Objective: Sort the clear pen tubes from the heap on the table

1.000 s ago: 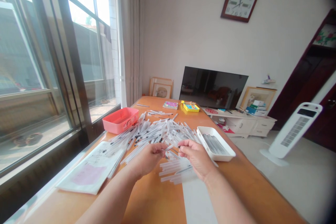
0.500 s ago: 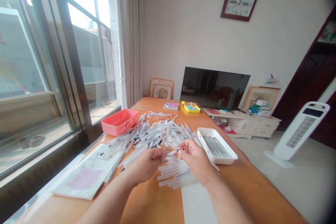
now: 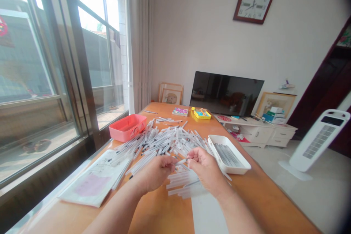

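Observation:
My left hand (image 3: pixel 155 172) and my right hand (image 3: pixel 205 168) meet over the wooden table (image 3: pixel 153 212), both pinched on one clear pen (image 3: pixel 181 161) held between them. Behind the hands lies a large heap of clear pens (image 3: pixel 164 140) with dark tips. A smaller group of clear tubes (image 3: pixel 183 182) lies just under and in front of the hands. A white tray (image 3: pixel 229 153) with several pens in it stands to the right of my right hand.
A pink box (image 3: pixel 127 127) stands at the left behind the heap. A flat plastic packet with paper (image 3: pixel 94 182) lies near the window side. Small books (image 3: pixel 200 113) sit at the table's far end. A white fan heater (image 3: pixel 315 142) stands on the floor at the right.
Both hands have stayed together on the pen, with my fingers shifting slightly along it. The view has tilted a little.

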`<state>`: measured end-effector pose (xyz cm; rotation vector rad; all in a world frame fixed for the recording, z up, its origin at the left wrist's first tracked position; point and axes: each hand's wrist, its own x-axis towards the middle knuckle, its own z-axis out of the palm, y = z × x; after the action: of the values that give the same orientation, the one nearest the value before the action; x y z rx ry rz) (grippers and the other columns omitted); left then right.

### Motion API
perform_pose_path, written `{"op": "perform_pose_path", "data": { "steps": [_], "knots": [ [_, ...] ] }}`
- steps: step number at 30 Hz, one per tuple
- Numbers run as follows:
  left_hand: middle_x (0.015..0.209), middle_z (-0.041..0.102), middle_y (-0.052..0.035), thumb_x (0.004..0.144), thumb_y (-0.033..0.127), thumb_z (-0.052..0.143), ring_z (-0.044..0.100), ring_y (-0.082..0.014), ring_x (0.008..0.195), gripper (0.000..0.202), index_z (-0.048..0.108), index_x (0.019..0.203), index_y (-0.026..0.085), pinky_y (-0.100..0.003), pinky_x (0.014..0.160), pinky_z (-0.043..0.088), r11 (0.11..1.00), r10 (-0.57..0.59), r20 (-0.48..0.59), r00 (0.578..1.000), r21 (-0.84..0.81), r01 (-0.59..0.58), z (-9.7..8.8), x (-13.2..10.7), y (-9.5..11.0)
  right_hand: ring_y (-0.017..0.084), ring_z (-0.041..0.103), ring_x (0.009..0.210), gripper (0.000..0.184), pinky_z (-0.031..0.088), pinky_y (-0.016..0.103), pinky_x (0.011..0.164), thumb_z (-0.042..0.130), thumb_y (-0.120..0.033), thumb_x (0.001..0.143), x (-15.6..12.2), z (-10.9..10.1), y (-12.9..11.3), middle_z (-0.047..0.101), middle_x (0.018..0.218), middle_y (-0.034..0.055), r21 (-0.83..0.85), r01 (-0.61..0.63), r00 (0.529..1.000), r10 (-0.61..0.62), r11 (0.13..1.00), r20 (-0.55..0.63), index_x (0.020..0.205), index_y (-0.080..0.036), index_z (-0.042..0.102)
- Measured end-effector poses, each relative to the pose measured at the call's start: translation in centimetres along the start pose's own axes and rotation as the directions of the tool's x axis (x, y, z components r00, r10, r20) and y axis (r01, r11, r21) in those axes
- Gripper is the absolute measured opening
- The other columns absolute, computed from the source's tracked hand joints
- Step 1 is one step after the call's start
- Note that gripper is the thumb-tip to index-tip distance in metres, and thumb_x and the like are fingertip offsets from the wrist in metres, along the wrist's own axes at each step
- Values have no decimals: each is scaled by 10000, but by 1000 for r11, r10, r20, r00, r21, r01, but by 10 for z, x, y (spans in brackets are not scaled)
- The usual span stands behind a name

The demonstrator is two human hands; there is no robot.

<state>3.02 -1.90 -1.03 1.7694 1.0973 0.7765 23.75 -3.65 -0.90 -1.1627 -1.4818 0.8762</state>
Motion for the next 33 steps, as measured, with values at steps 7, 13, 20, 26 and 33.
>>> {"op": "perform_pose_path", "data": {
  "steps": [7,13,20,26,33],
  "knots": [
    [773,652,-10,822,335,527,518,-168,689,274,752,913,207,-258,661,389,998,43,57,997,40,-45,-1,1,-2,176,608,778,151,493,295,735,629,-273,798,1,1,1,672,855,21,-43,11,1000,-11,999,-4,930,-202,639],
    [736,638,-7,807,301,515,494,-156,654,277,753,906,198,-254,640,378,999,35,69,997,13,-36,0,0,-1,175,600,767,148,490,293,724,626,-255,789,2,0,5,659,817,13,-59,18,1000,-18,998,1,925,-198,643],
    [734,635,-5,768,269,524,492,-153,653,283,758,909,192,-255,638,371,999,29,83,996,14,-31,-1,-1,2,170,596,764,126,480,284,719,626,-258,796,-1,1,1,654,805,6,-58,22,1000,-21,998,12,908,-201,638],
    [757,654,-16,770,247,527,499,-152,663,323,760,982,176,-259,644,379,999,44,99,994,-3,-44,-2,0,0,169,592,746,118,476,290,708,638,-290,812,-1,1,0,638,786,-4,-31,-4,999,5,1000,33,897,-208,631],
    [730,627,-4,817,286,512,496,-147,650,257,743,883,194,-260,652,380,996,84,89,992,0,-84,-3,-6,1,168,606,731,239,481,310,730,675,-404,835,-2,-5,-5,659,781,10,69,-109,987,99,992,125,952,-196,658]
  ]
}}
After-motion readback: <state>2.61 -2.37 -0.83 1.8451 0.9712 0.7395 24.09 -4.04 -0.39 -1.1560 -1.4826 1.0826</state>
